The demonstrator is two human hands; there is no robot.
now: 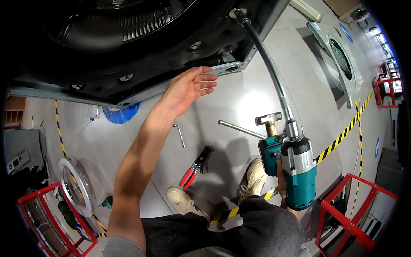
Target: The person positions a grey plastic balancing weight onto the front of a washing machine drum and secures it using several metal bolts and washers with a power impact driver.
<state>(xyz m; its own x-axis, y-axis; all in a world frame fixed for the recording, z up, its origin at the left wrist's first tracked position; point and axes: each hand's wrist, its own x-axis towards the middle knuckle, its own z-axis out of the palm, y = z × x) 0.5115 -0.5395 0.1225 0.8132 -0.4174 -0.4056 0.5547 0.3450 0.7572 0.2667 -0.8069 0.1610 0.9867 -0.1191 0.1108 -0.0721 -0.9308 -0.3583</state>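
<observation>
My right hand (281,180) grips a teal cordless impact wrench (300,180) by its handle, mostly hidden behind the tool. A long steel extension bar (269,64) runs up from the wrench, its far end at a bolt on a pale round mount (239,13) on the front of a washing machine (150,64) without its front panel. My left hand (188,89) is open, fingers spread, by the machine's metal frame edge (229,68); I cannot tell if it touches. The drum opening (141,25) shows at the top.
On the floor lie red-handled pliers (195,169), an L-shaped wrench (180,136), a steel bar (239,128) and a hammer (269,120). A removed front panel (338,55) is at right, a round door (76,186) at left. Red frames (353,214) flank me.
</observation>
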